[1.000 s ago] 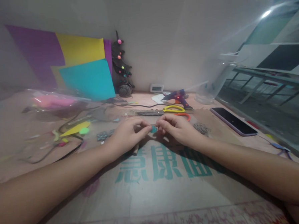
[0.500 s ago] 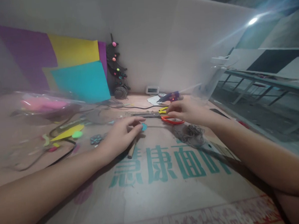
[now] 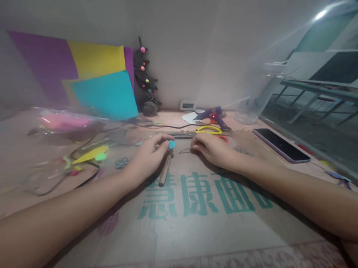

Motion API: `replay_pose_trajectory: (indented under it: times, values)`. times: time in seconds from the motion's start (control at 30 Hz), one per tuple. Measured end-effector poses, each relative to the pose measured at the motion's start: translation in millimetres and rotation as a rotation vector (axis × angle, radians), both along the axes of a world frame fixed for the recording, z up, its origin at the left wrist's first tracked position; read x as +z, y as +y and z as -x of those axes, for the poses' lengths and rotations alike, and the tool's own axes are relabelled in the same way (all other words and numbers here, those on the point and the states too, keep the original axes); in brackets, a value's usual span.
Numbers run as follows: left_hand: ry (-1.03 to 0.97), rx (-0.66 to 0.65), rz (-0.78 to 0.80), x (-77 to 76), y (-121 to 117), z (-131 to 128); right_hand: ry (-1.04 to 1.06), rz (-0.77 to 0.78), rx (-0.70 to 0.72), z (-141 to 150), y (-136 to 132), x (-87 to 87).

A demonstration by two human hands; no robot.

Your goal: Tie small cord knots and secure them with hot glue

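Note:
My left hand [image 3: 151, 155] is closed, with thumb and forefinger pinching a small turquoise piece [image 3: 171, 144], perhaps paper or felt. A short brown stick [image 3: 165, 172] lies on the cardboard just below those fingers. My right hand [image 3: 214, 150] is closed on thin grey yarn [image 3: 184, 151], and a loose end sticks out toward the left hand. More of the yarn lies behind the right wrist, mostly hidden. Just beyond the hands are yellow-handled scissors [image 3: 210, 129]. A red handle [image 3: 224, 139] shows partly behind the right hand.
A glue gun [image 3: 212, 115] with a red light rests at the back, beside a small white clock [image 3: 188, 105]. A phone [image 3: 281, 144] lies at right. Coloured sheets [image 3: 105, 94] and a dark decorated ornament [image 3: 146, 79] lean on the wall. Scraps and cords lie left.
My right hand has come down and toward me from beside the scissors, now pinching the yarn. My left hand keeps its pinch on the turquoise piece. The view has shifted, revealing the phone.

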State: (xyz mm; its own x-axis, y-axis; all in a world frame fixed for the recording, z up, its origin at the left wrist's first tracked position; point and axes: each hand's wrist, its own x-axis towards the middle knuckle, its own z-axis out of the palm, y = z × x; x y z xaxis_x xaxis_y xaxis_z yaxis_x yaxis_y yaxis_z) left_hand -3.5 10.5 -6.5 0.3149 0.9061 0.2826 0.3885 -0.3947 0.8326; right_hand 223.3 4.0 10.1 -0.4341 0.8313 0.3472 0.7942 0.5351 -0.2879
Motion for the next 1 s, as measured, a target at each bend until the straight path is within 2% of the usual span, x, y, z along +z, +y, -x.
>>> replay_pose_trajectory:
  times: [0.13, 0.27, 0.4, 0.5, 0.7, 0.8, 0.9, 1.0]
  values:
    - [-0.014, -0.035, -0.002, -2.1, 1.8, 1.2, 0.232, 0.109, -0.063, 0.9, -7.2, 10.2]
    - [-0.013, -0.046, -0.027, -1.5, 0.6, 0.9, 0.399, 0.123, -0.039, 4.2, -10.5, 5.8]
    - [-0.048, -0.084, 0.038, 0.4, -2.2, -1.0, 0.344, 0.117, -0.011, 6.3, -12.2, -1.0]
    - [-0.056, -0.084, 0.028, 1.7, -3.4, -2.0, 0.294, 0.118, 0.018, 5.9, -15.5, -1.1]
    - [-0.042, -0.059, -0.015, 2.6, -2.4, -1.2, 0.033, -0.134, 0.135, 2.2, -25.6, 13.6]
    - [-0.051, -0.067, 0.037, 2.6, -1.3, -0.8, 0.041, -0.209, 0.013, -7.2, -19.8, 29.1]
    - [-0.058, -0.052, 0.081, 2.7, 0.1, -1.2, 0.065, -0.238, -0.142, -25.1, -1.4, 40.2]
    - [-0.058, -0.048, 0.089, 2.6, 1.5, -1.7, -0.066, -0.142, -0.221, -43.9, 19.3, 38.8]
